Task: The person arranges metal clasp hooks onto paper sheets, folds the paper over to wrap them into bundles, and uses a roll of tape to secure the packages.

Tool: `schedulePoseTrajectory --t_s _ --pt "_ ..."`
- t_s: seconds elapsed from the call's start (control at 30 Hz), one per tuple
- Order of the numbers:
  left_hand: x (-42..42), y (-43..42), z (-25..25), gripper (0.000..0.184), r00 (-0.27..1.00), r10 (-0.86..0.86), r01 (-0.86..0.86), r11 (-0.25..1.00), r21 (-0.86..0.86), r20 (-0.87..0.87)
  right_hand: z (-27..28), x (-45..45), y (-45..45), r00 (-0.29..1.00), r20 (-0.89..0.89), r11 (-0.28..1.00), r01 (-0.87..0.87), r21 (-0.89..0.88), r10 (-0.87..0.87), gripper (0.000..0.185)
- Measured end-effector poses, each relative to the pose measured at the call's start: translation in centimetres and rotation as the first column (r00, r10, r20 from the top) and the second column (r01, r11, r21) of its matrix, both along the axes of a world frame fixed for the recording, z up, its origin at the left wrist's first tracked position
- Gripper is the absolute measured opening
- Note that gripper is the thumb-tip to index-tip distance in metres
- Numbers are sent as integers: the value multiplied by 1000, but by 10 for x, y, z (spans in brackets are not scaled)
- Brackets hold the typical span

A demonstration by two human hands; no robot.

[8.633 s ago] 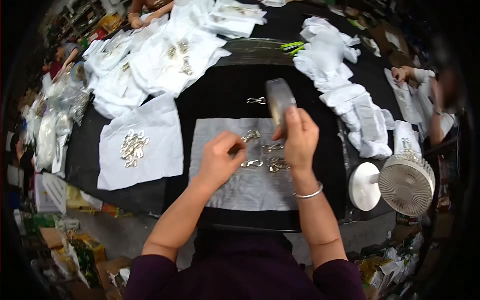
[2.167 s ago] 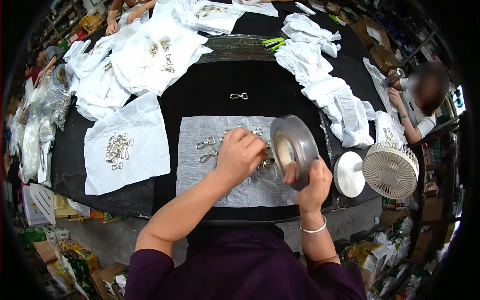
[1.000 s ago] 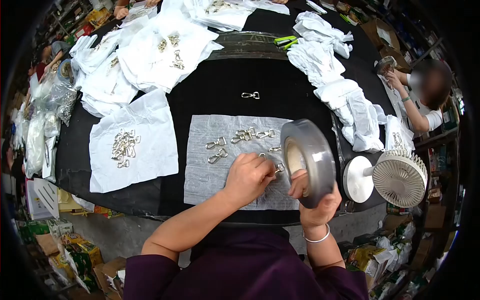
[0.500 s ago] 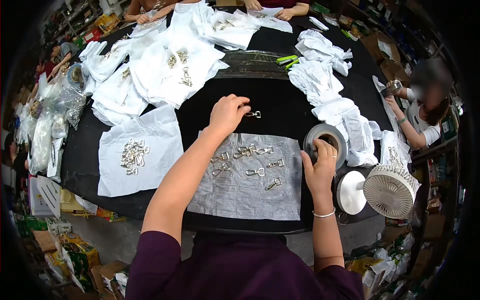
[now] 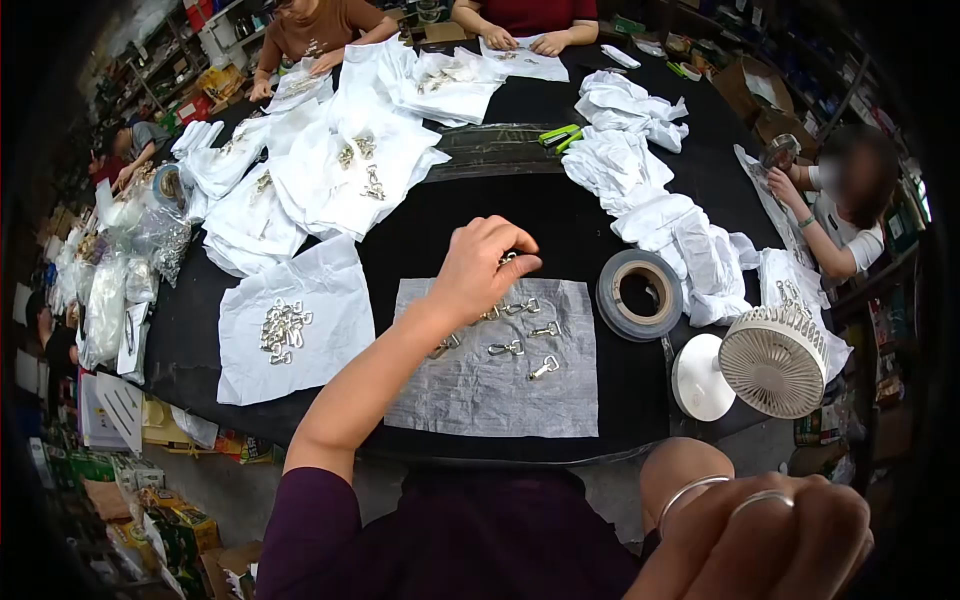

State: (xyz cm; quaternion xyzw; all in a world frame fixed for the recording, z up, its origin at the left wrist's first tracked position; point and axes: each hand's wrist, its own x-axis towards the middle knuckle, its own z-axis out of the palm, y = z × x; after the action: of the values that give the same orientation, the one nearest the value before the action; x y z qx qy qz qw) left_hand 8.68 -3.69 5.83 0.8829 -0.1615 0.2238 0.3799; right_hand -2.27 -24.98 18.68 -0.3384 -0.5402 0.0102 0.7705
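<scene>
My left hand point(image 5: 488, 262) is over the far edge of a grey sheet point(image 5: 500, 405), thumb and fingers curled round a silver snap hook point(image 5: 507, 258) that is partly hidden. Several more snap hooks point(image 5: 506, 348) lie spread on the sheet, some behind my wrist. My right hand point(image 5: 770, 530) is raised close to the camera at the lower right, with a ring and a bracelet on it. Its fingers are folded in, and whatever they hold, if anything, is hidden. To the left, a white sheet point(image 5: 250, 375) bears a heap of snap hooks point(image 5: 285, 328).
A roll of grey tape point(image 5: 612, 312) and a white fan point(image 5: 772, 365) stand on the right. Crumpled white packets point(image 5: 620, 165) and a green stapler point(image 5: 560, 136) lie beyond. White sheets with hooks point(image 5: 330, 190) are piled at the back left. Other people sit round the black table.
My right hand has left the tape roll and come up close to the camera. My left hand has closed round the snap hook beyond the sheet. The view has tilted up slightly.
</scene>
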Motion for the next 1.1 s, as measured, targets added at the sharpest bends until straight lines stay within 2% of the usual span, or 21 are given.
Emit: schedulePoseTrajectory --t_s 0.03,0.07,0.1,0.13,0.23,0.43,0.73,0.87,0.97,1.1 --pt "-33 -17 59 17 986 -136 103 954 -281 -99 5 0 -3 1000 -3 1000 4 -19 -4 38" --pt "-58 -21 94 16 926 -377 310 790 -529 -20 7 1 -10 1000 -22 999 2 -50 -3 37" --pt "-82 -22 120 16 835 -544 464 616 -637 82 10 5 -16 999 -31 998 7 -63 -9 36" --pt "-102 -23 141 16 755 -628 582 512 -632 186 14 5 -22 1000 -24 998 16 -69 -18 36" --pt "-134 -21 175 15 650 -670 730 418 -540 360 31 5 -36 998 28 997 65 -45 -64 34" --pt "-155 -13 189 14 650 -603 758 464 -459 463 45 -1 -49 987 83 990 138 6 -138 30" --pt "-160 -7 176 14 685 -488 720 568 -399 541 37 -7 -42 962 83 965 260 29 -262 26" --pt "-171 -2 172 14 684 -384 682 639 -356 621 45 -21 -55 944 116 951 306 49 -309 24" --pt "-186 2 171 15 625 -289 662 689 -296 725 47 -23 -59 934 144 945 323 56 -328 23" --pt "-216 14 160 15 401 -59 621 751 -224 914 26 -11 -56 910 108 917 396 51 -400 23"
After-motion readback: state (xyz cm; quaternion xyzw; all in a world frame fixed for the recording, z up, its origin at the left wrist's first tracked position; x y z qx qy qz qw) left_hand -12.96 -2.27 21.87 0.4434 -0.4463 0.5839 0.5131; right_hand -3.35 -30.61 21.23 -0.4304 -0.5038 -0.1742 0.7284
